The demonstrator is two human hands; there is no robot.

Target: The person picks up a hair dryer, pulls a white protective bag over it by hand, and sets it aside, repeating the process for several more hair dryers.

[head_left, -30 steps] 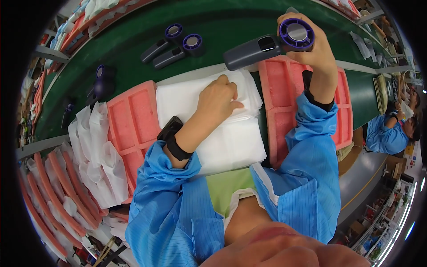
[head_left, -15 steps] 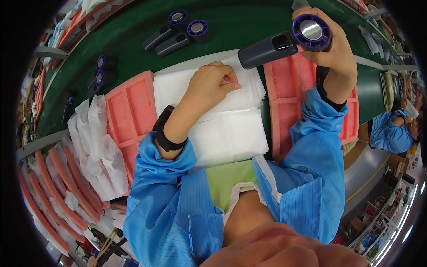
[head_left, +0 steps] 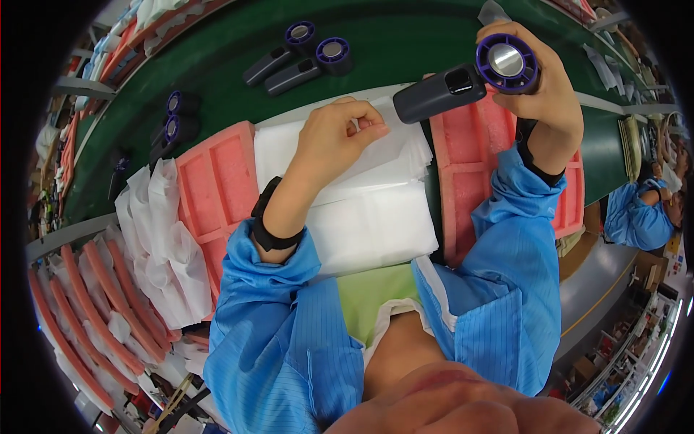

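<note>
My right hand (head_left: 553,83), raised at the upper right, is closed round the head of a dark grey handheld fan (head_left: 441,94). Its purple-ringed face with a shiny round centre points up, and the handle sticks out to the left. A bit of translucent film (head_left: 493,11) pokes out beyond my right fingers. My left hand (head_left: 336,137) pinches the edge of a thin white sheet (head_left: 374,155), thumb against fingertips. This sheet lifts slightly from a stack of white sheets or flat bags (head_left: 372,224) in front of me; which of the two cannot be told.
Pink foam trays (head_left: 210,184) with compartments flank the stack, another pink foam tray (head_left: 463,145) being on the right. Several more fans (head_left: 296,76) lie on the green surface (head_left: 390,43). Filmy white wrapped items (head_left: 163,246) stand at the left. A co-worker's blue sleeve (head_left: 629,217) shows far right.
My left fingers have raised the thin sheet's edge a little. My right hand, still holding the fan, has barely shifted. The fans lying on the green surface appear slightly farther right.
</note>
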